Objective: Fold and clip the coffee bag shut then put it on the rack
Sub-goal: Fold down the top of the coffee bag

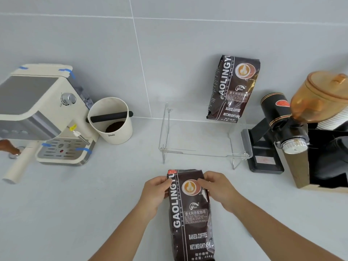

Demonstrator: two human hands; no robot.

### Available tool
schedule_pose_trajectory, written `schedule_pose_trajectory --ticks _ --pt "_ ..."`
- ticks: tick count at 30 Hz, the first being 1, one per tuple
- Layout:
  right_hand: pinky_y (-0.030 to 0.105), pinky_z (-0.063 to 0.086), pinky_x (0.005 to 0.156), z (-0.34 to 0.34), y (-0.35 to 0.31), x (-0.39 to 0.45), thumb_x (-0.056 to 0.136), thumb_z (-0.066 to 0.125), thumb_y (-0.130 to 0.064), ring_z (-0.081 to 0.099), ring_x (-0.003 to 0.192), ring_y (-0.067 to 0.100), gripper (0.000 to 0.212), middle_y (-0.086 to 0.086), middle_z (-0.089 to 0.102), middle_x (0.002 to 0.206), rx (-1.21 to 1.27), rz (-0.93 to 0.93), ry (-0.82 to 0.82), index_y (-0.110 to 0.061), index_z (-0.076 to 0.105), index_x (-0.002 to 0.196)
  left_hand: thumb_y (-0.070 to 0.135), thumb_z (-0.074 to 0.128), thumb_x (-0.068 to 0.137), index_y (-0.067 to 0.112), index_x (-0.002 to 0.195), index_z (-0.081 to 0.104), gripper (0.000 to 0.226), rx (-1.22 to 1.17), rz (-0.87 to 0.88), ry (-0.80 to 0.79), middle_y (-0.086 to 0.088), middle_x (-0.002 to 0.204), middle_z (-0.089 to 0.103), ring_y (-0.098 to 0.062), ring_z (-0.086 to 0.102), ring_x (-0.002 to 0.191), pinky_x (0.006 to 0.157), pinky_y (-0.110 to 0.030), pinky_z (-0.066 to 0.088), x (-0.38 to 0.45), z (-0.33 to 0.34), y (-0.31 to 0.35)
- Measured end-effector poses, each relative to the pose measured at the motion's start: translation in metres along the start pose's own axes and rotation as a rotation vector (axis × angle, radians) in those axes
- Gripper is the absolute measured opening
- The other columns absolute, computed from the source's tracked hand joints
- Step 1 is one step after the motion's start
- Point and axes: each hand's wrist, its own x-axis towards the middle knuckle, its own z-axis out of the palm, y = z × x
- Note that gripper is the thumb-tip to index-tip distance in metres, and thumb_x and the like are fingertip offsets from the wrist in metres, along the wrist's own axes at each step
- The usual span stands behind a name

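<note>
A dark brown coffee bag [191, 221] with white lettering stands on the white counter in front of me. My left hand [155, 191] grips its upper left edge, and my right hand [216, 187] grips its upper right edge, fingers over the front. The bag's top is folded flat. A clear acrylic rack [203, 153] stands behind it. A second, matching coffee bag [233, 89] stands upright at the rack's back right, against the wall. I see no clip.
A cream espresso machine [47, 113] stands at the left with a cream knock box [111, 121] beside it. A black coffee grinder [282, 125] with an amber hopper and a dark box [327, 159] stand at the right.
</note>
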Motion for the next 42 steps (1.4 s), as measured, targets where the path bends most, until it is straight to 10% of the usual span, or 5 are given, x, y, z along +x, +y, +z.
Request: schedule_pose_trajectory --ticks 17,29,35,42 --pt "0.038 0.047 0.072 -0.031 -0.029 -0.089 0.089 0.063 -0.002 0.064 0.077 0.021 0.025 0.019 0.074 0.09 0.088 -0.372 -0.041 -0.016 0.068 0.07 0.001 0.062 0.09 0.012 0.093 0.078 0.02 0.011 0.455 -0.21 -0.007 0.096 0.08 -0.013 0.073 0.089 0.077 -0.017 0.054 -0.081 -0.003 0.036" --pt "0.03 0.059 0.078 -0.033 -0.025 -0.1 0.085 0.068 -0.002 0.075 0.088 0.022 0.021 0.003 0.08 0.095 0.1 -0.345 -0.002 -0.019 0.076 0.094 0.003 0.064 0.089 0.014 0.088 0.078 0.018 0.09 0.402 -0.207 -0.002 0.09 0.08 -0.006 0.073 0.083 0.072 -0.011 0.051 -0.088 0.0 0.045" --pt "0.005 0.038 0.04 -0.033 -0.049 -0.11 0.085 0.07 -0.009 0.06 0.046 0.001 0.026 0.001 0.078 0.072 0.222 -0.325 0.021 -0.023 0.068 0.107 0.012 0.062 0.092 0.013 0.088 0.079 0.017 0.025 0.347 -0.21 -0.006 0.092 0.08 -0.014 0.072 0.088 0.087 -0.027 0.054 -0.089 0.004 0.06" --pt "0.033 0.04 0.057 -0.02 -0.059 -0.112 0.083 0.069 0.004 0.059 0.065 0.024 0.03 0.013 0.079 0.078 0.244 -0.364 0.087 -0.024 0.063 0.091 0.013 0.062 0.091 0.012 0.083 0.078 0.018 0.074 0.359 -0.159 -0.01 0.087 0.079 -0.017 0.07 0.082 0.097 -0.046 0.053 -0.092 0.007 0.063"
